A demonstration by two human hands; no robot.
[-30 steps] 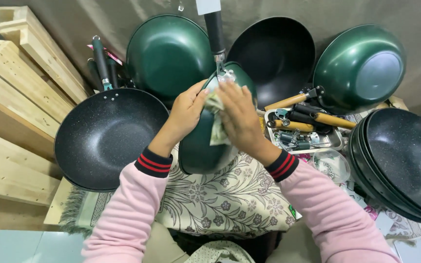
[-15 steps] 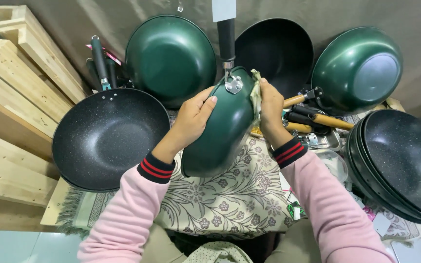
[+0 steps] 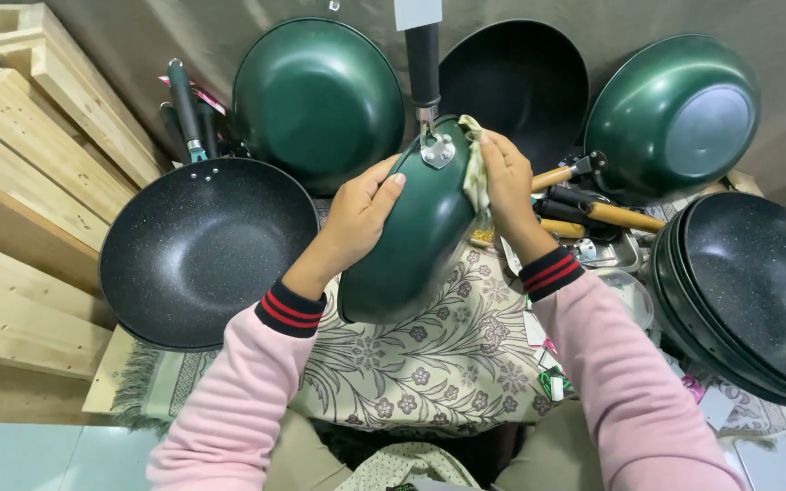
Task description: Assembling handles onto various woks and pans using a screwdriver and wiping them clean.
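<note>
A dark green wok [image 3: 411,245] with a black handle stands tilted on its edge over the flowered cloth [image 3: 429,364] on my lap. My left hand [image 3: 357,214] presses flat against its green outer side. My right hand [image 3: 507,177] holds a pale rag [image 3: 475,173] against the wok's rim, close to the riveted handle bracket. The wok's inside faces right and is hidden from me.
A black speckled wok [image 3: 206,250] lies at the left beside wooden planks [image 3: 29,155]. Green woks [image 3: 320,91] [image 3: 675,114] and a black one [image 3: 516,86] lean at the back. A stack of black woks [image 3: 757,291] sits right, near wooden-handled tools [image 3: 593,214] on a tray.
The wok has turned from facing me to standing on edge. My right hand with the rag has moved from the green outer side to the rim by the handle.
</note>
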